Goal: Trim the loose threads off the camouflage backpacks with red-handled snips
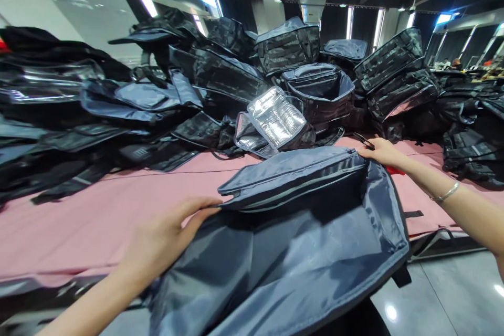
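Note:
An open bag (pixel 307 241) with a grey-blue lining fills the lower middle, its mouth turned toward me. Its near end reaches past the front edge of the pink-covered table. My left hand (pixel 173 226) pinches the bag's rim at the left corner, thumb and fingers pressed together. At the opposite corner, my right hand (pixel 380 151) grips the rim, with a small dark object (pixel 364 142) beside the fingers that I cannot make out. A flap with a zipped pocket (pixel 291 178) spans between the two hands. The bag's outer side is mostly hidden.
Behind lies a heap of black camouflage bags (pixel 228 73), several open. A bag with a silver foil lining (pixel 277 118) rests just beyond mine. Pink cloth (pixel 98 220) covers the table. More bags (pixel 472 142) are piled at right, above a grey tiled floor (pixel 444 294).

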`<state>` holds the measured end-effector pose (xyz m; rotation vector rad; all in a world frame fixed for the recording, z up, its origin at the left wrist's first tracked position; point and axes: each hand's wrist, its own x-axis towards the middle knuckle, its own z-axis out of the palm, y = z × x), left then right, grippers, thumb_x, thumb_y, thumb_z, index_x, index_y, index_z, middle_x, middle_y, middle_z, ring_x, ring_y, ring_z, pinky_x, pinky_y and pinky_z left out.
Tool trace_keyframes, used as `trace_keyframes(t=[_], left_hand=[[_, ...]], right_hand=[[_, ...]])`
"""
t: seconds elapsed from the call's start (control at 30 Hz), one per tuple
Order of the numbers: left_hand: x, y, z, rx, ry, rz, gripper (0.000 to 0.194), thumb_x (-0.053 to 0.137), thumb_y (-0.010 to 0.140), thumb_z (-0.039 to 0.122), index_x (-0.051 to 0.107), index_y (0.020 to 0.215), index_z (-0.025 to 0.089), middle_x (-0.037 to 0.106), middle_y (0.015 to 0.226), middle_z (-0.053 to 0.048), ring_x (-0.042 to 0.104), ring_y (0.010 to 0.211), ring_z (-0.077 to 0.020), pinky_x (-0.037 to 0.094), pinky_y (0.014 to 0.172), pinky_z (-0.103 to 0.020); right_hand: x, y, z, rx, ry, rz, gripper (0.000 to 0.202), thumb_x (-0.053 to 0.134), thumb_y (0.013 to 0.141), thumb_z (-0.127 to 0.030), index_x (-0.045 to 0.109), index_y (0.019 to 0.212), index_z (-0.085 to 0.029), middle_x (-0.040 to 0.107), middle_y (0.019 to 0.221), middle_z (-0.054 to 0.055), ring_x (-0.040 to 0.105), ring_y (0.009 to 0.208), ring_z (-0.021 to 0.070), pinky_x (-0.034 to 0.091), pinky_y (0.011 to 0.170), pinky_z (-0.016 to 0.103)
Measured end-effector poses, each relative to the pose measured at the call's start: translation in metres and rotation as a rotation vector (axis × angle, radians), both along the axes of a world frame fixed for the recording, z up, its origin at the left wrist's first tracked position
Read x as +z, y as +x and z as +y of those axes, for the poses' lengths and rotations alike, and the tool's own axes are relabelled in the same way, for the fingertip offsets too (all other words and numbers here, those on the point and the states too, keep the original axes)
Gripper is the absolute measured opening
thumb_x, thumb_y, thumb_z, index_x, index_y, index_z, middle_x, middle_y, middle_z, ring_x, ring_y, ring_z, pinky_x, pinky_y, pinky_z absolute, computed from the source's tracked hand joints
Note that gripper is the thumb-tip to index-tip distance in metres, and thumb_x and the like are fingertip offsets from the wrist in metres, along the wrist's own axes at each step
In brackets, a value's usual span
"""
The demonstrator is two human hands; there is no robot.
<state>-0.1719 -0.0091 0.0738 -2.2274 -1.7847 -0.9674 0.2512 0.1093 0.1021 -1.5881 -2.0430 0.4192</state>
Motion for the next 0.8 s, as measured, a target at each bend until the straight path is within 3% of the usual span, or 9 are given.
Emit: trace_keyframes(t=[0.17,0.27,0.37,0.57,0.73,0.8], left_hand=[[0.008,-0.006,0.024,0.054,-0.511,-0.375,0.051,0.057,0.058,0.065,0.069,0.075,0.018,0.072,0.076,-0.005,0.062,0.075,-0.0237,0.047,0.069,-0.029],[0.012,-0.007,0.031,0.023,-0.647,-0.521,0.057,0.063,0.05,0.066,0.069,0.077,0.015,0.071,0.075,-0.006,0.062,0.076,-0.0235,0.046,0.069,-0.029],[0.013,-0.007,0.032,-0.002,-0.705,-0.586,0.057,0.066,0.049,0.065,0.068,0.076,0.015,0.07,0.075,-0.006,0.061,0.074,-0.0222,0.046,0.069,-0.029],[0.008,-0.01,0.027,-0.004,-0.721,-0.608,0.051,0.064,0.053,0.064,0.066,0.07,0.016,0.065,0.065,-0.002,0.056,0.064,-0.0178,0.043,0.06,-0.026],[0.007,-0.008,0.021,0.021,-0.586,-0.445,0.056,0.053,0.062,0.068,0.067,0.082,0.018,0.069,0.081,-0.004,0.06,0.078,-0.0227,0.046,0.069,-0.03],[0.005,-0.007,0.017,-0.01,-0.547,-0.368,0.054,0.057,0.061,0.065,0.068,0.089,0.02,0.07,0.091,-0.004,0.06,0.087,-0.0242,0.045,0.077,-0.03]], right_hand=[[0.004,-0.002,-0.003,0.0,-0.022,-0.027,0.027,0.052,0.077,-0.041,0.058,0.069,-0.015,0.062,0.07,0.001,0.053,0.063,0.0139,0.034,0.055,0.023],[0.003,-0.001,-0.004,-0.011,-0.02,-0.055,0.029,0.05,0.079,-0.042,0.062,0.075,-0.015,0.066,0.079,0.004,0.058,0.072,0.0181,0.037,0.06,0.025],[0.003,0.0,-0.004,-0.048,-0.025,-0.095,0.03,0.051,0.079,-0.043,0.064,0.078,-0.016,0.067,0.085,0.007,0.06,0.078,0.021,0.038,0.063,0.026],[0.0,-0.004,0.0,-0.033,-0.055,-0.123,0.027,0.051,0.079,-0.04,0.062,0.071,-0.017,0.066,0.076,0.004,0.059,0.073,0.0194,0.037,0.059,0.024],[-0.002,-0.005,0.004,-0.059,-0.033,-0.114,0.028,0.05,0.08,-0.04,0.061,0.07,-0.016,0.066,0.075,0.005,0.058,0.071,0.0184,0.037,0.057,0.023],[-0.002,-0.005,0.004,-0.067,-0.022,-0.116,0.028,0.049,0.08,-0.039,0.061,0.07,-0.016,0.066,0.076,0.005,0.058,0.071,0.0186,0.037,0.057,0.023]])
